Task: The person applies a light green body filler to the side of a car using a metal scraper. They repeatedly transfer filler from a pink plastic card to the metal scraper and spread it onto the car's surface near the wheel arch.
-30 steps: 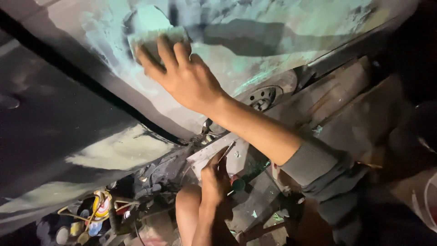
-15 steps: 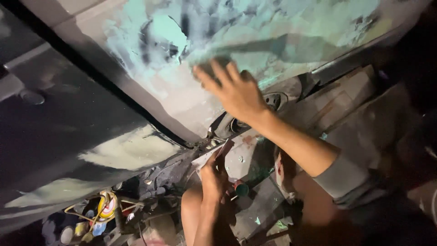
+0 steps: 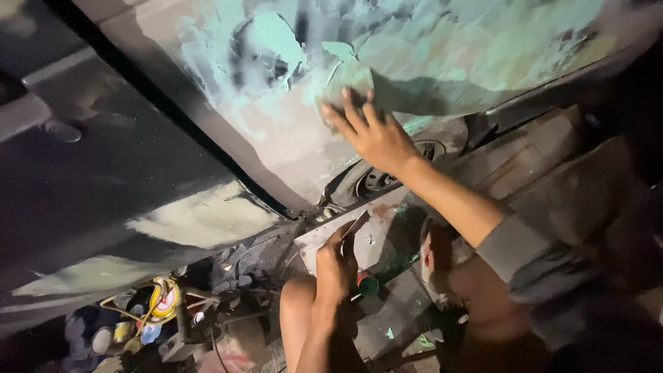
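R hand (image 3: 376,135) was pressed flat on the car body panel (image 3: 442,48), fingers (image 3: 349,114) spread wide over a small dark sanding block (image 3: 352,100); palm pinned it to the metal rather than gripping, prob. so pressure went evenly onto the teal-green filler (image 3: 276,41). Block sat at the lower edge of the filler patch, just above the wheel (image 3: 376,179). L hand (image 3: 337,266) was low by the knee, fingers closed around a thin flat blade, likely a putty spreader (image 3: 353,226), tip pointing up; kept off the panel, near a pale board (image 3: 387,238) on the floor. Further L, a cluster of cans & tins (image 3: 138,321) lay on the ground under the dark door (image 3: 83,186), w/ pale filler streaks on its lower part.
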